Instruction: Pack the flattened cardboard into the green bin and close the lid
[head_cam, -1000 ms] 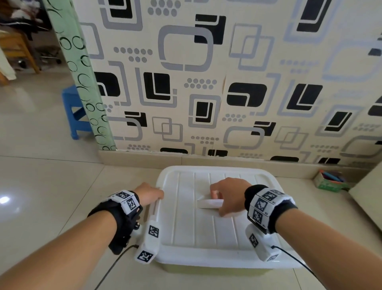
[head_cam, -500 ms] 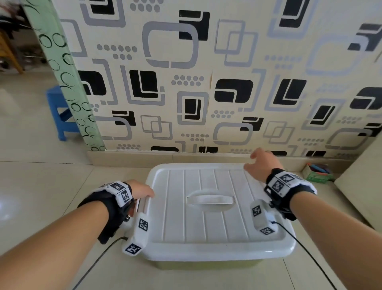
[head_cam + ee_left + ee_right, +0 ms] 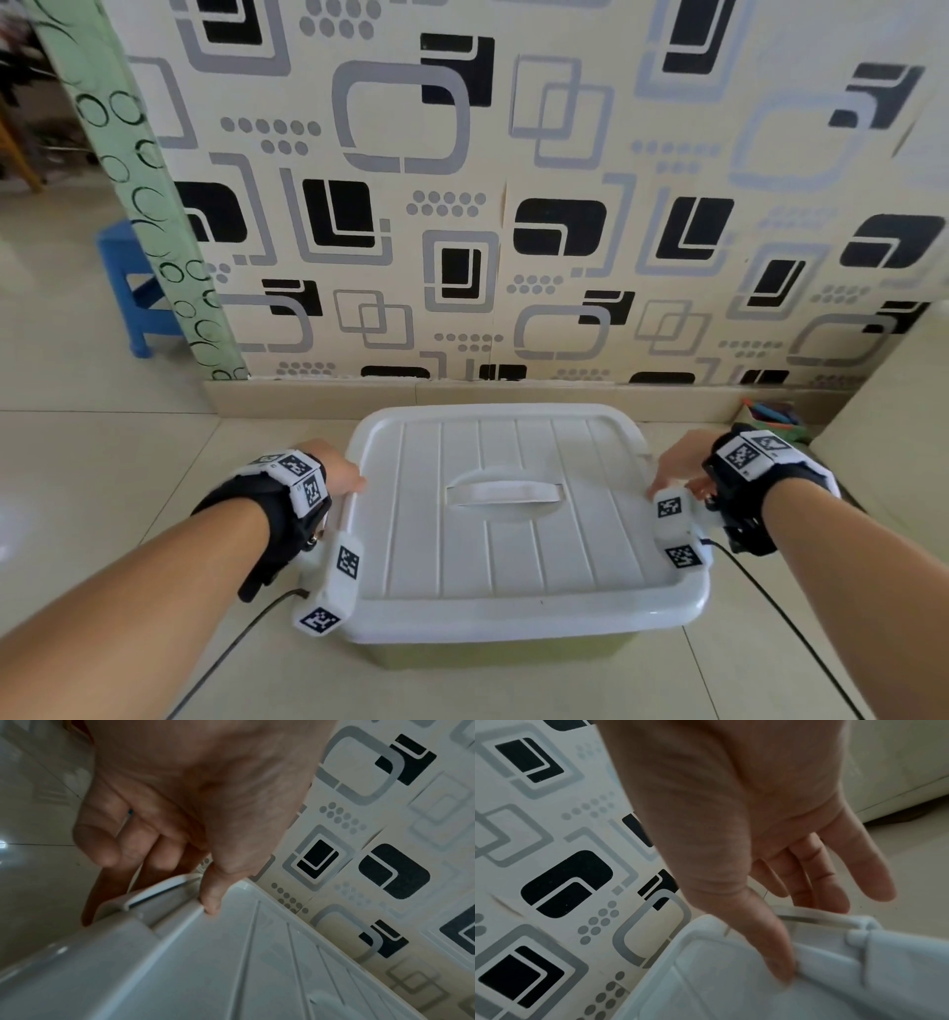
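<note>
The green bin [image 3: 503,652] stands on the floor against the wall with its white lid [image 3: 513,555] lying flat on it. The lid handle [image 3: 503,493] is free. No cardboard shows. My left hand [image 3: 339,473] is at the lid's left edge. In the left wrist view my left hand [image 3: 159,874] has its thumb on the rim and its fingers down behind the left latch [image 3: 154,892], pinching it. My right hand [image 3: 678,467] is at the right edge. There my right hand [image 3: 805,902] rests its thumb on the lid [image 3: 731,983], fingers straight beside the right latch [image 3: 816,920].
A patterned wall runs right behind the bin. A blue stool [image 3: 128,288] stands at the left past a green pillar. A small green box [image 3: 770,416] of coloured items sits at the right by the skirting, beside pale furniture [image 3: 898,411]. Wrist cables trail over the tiles.
My right hand let go of the lid handle, swung to the lid's far right corner, then came down to its right edge. My left hand stayed at the left edge.
</note>
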`<state>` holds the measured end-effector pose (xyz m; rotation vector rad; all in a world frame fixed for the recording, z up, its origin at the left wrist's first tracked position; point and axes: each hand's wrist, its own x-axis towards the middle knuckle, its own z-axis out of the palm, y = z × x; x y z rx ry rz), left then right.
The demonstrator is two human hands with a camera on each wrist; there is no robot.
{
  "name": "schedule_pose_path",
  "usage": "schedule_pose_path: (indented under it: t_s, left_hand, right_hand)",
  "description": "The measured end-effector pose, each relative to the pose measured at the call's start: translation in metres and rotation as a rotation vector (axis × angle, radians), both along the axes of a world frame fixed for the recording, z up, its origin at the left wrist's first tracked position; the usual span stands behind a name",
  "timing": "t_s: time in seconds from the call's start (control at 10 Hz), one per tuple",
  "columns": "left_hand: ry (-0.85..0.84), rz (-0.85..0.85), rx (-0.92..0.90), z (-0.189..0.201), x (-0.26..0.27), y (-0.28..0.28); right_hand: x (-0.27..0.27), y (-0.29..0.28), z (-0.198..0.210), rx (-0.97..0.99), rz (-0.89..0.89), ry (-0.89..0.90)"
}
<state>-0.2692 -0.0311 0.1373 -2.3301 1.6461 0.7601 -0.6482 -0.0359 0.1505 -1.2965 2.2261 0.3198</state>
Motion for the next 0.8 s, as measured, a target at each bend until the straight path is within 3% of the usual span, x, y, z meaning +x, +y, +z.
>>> schedule_pose_path:
  t_s: [0.1, 0.2, 0.5, 0.6, 0.7, 0.8]
  left_hand:
    - [-0.099, -0.071, -0.03, -0.001, -0.004, -0.003]
    - [-0.131, -0.082, -0.035, -0.002, -0.005, -0.005]
    - [-0.083, -0.035, -0.063, -0.009, -0.001, -0.007]
    - [-0.034, -0.003, -0.045, -0.008, 0.0, -0.004]
    - [0.043, 0.069, -0.016, -0.01, 0.002, -0.004]
    - [0.041, 0.091, -0.115, -0.005, 0.004, -0.007]
  right_hand:
    - [0.006, 0.005, 0.006, 0.052, 0.096, 0.085]
    - [0.015, 0.004, 0.013, 0.051, 0.084, 0.122]
    - [0.023, 0.002, 0.013, 0.105, 0.237, 0.229]
    - [0.023, 0.006, 0.008, -0.133, 0.224, 0.236]
    - [0.033, -0.001, 0.019, -0.402, 0.112, 0.113]
    - [0.045, -0.014, 0.033, -0.72, 0.051, -0.052]
